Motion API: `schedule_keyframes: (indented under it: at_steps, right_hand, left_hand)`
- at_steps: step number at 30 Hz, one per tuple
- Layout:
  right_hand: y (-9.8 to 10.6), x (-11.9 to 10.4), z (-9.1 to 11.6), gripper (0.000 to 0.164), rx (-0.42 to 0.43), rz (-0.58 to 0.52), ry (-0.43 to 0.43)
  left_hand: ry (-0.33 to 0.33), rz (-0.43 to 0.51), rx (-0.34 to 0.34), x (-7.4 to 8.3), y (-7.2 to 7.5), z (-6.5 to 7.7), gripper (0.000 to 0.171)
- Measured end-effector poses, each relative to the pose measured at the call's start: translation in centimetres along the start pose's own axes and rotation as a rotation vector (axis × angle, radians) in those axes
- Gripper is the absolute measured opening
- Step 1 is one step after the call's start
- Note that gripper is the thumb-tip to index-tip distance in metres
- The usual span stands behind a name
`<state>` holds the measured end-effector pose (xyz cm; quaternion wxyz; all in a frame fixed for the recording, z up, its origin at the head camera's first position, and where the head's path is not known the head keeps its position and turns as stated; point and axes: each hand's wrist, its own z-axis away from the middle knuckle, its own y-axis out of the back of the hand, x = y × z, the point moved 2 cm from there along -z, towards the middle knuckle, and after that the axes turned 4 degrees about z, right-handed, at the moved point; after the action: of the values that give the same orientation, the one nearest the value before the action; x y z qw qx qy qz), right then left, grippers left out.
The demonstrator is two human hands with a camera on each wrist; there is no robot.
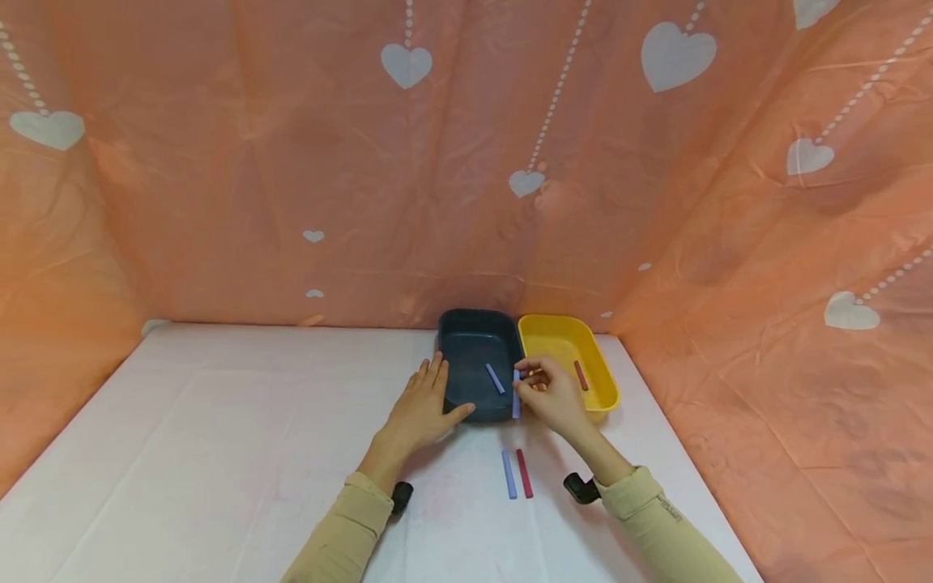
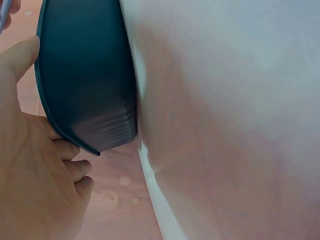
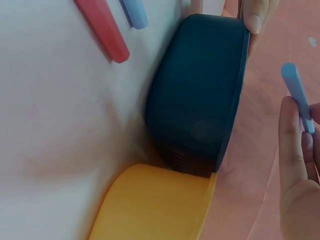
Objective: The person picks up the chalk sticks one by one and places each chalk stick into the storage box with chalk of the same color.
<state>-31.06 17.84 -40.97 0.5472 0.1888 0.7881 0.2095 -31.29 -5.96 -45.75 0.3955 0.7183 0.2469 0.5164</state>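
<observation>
In the head view my right hand point(image 1: 557, 397) pinches a blue chalk stick point(image 1: 517, 395) between thumb and fingers, above the right rim of the dark teal bin point(image 1: 477, 320). The right wrist view shows that chalk point(image 3: 296, 90) held clear of the bin. My left hand point(image 1: 423, 409) rests on the bin's left and near rim, fingers extended; its thumb point(image 2: 25, 57) touches the edge. Another blue chalk stick point(image 1: 495, 378) lies inside the dark bin. A red chalk stick point(image 1: 581, 376) is in the yellow bin point(image 1: 605, 380), which stands against the dark one.
On the white table point(image 1: 219, 453), nearer me, lie a blue chalk stick point(image 1: 509, 474) and a red chalk stick point(image 1: 525, 474), side by side. An orange curtain point(image 1: 328, 162) with white hearts rises behind the bins and along both sides.
</observation>
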Motion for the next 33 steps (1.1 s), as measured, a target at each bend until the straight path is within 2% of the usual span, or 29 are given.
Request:
schedule_keyframes:
  at_steps: [6, 15, 23, 33]
  right_hand:
    - [-0.8, -0.2, -1.5, 0.025, -0.025, -0.051, 0.026]
    - [-2.5, -0.1, -3.5, 0.025, -0.039, -0.066, 0.060]
    - [-4.5, 0.4, -4.7, 0.024, -0.045, -0.022, -0.001]
    - [-7.0, 1.0, -6.6, 0.024, -0.123, -0.114, -0.072]
  left_hand:
    - [0.003, -0.015, -0.008, 0.0, -0.1, -0.2, 0.099]
    - [-0.002, -0.014, -0.008, 0.1, 0.0, -0.2, 0.098]
    - [-0.014, 0.001, 0.002, 0.2, -0.1, -0.1, 0.096]
    - [-0.007, -0.003, -0.001, 0.1, 0.0, -0.1, 0.096]
